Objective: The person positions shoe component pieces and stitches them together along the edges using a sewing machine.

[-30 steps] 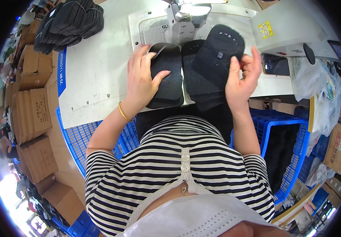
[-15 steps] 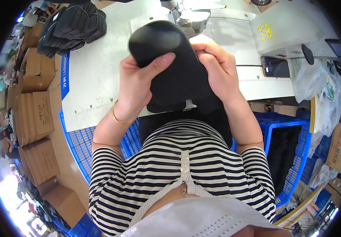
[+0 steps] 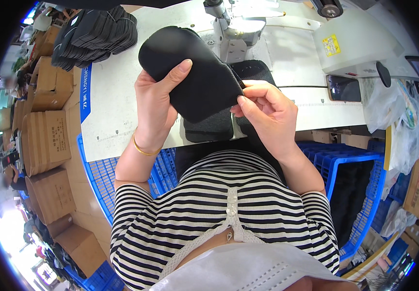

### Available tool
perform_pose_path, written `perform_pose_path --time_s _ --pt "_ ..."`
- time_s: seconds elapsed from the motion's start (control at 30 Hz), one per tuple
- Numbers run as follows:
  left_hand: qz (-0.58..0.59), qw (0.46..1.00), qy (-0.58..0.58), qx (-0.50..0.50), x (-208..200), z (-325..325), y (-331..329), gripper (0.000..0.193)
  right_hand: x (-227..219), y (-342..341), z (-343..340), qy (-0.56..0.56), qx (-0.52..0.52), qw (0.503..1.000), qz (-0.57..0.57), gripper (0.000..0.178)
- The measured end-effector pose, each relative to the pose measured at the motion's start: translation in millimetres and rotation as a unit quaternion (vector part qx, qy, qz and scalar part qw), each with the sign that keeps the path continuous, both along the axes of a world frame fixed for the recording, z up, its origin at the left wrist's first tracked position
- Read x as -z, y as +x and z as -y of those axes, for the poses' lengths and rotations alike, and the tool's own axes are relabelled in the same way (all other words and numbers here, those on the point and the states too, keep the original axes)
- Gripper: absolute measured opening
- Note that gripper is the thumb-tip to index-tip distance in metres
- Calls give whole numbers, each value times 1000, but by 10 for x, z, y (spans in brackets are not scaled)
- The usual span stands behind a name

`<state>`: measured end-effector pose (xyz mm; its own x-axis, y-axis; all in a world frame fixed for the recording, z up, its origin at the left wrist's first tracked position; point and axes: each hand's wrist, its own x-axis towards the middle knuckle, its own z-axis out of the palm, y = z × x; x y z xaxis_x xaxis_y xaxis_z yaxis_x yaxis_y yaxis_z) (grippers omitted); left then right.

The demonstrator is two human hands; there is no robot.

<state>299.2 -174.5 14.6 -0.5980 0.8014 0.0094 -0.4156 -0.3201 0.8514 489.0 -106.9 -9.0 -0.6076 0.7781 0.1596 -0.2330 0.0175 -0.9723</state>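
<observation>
A black, padded-looking fabric piece [image 3: 202, 89] with a rounded far end is held tilted above the sewing table. My left hand [image 3: 157, 104] grips its left side, thumb on top and fingers hidden beneath. At the near right corner, my right hand [image 3: 272, 114] pinches the edge between thumb and fingers. Another layer shows along the piece's right edge. Beneath it lie a black textured piece [image 3: 209, 127] near the table's front edge and a black mesh piece [image 3: 254, 70] on the right. The sewing machine head [image 3: 233, 29] stands just beyond, its lamp lit.
Tied stacks of black pieces [image 3: 98, 36] lie at the table's far left. A phone [image 3: 344, 88] rests on the right, near the white machine body [image 3: 364, 46]. Blue plastic crates [image 3: 352, 157] stand below the table; cardboard boxes [image 3: 47, 143] line the left.
Both hands have brought the black piece lower and tilted it leftward. My right hand has slid from its upper right edge to the near corner, and the mesh piece underneath now shows.
</observation>
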Motion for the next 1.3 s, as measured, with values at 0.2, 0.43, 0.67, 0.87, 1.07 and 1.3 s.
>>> perform_pose_path --time_s 0.2,0.43,0.67,0.87,1.07,1.3 --pt "-64 998 -15 0 -59 -137 -113 26 -56 -87 -76 -32 -2 999 10 10" --pt "-240 967 -49 67 -209 -549 -455 30 -204 -215 -371 -75 -83 993 27 18" --pt "-289 950 -93 66 -471 -813 -546 23 -280 -330 -510 -77 -66 994 -43 18" --pt "-269 952 -120 79 -449 -869 -649 18 -243 -391 -451 -79 -59 994 -55 20" --pt "-352 931 -90 40 -428 -792 -638 21 -233 -406 -424 -69 -51 994 -68 19" --pt "-740 667 78 -23 -413 -418 -214 41 -155 -410 -399 -25 -16 999 -38 19"
